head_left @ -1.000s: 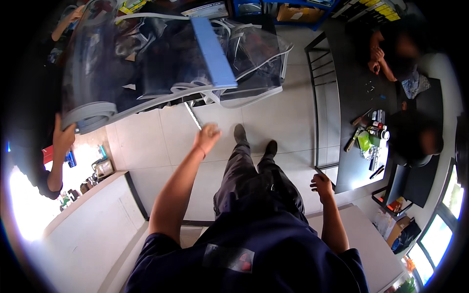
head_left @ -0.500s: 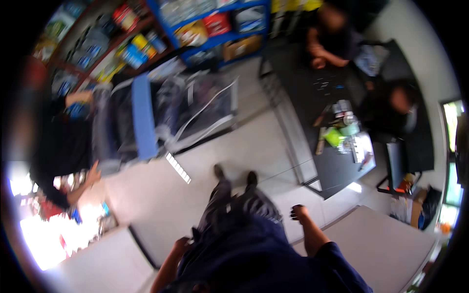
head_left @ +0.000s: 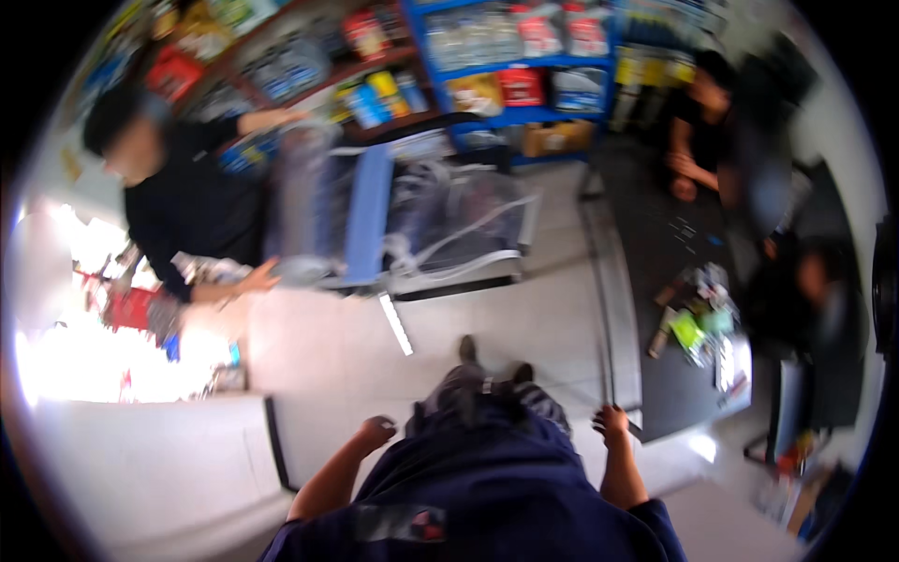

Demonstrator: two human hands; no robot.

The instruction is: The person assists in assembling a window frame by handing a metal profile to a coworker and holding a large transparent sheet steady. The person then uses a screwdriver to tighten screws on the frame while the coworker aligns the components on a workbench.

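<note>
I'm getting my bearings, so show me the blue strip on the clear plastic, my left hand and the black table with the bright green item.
Blue strip (head_left: 367,215): head view, middle of its length.
Left hand (head_left: 377,430): head view, middle of the hand.
Black table (head_left: 674,395): head view, bare top near its lower end.

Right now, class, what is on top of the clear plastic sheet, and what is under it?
A blue strip lies across the clear plastic sheet. A dark surface shows beneath; what the strip covers cannot be seen.
</note>
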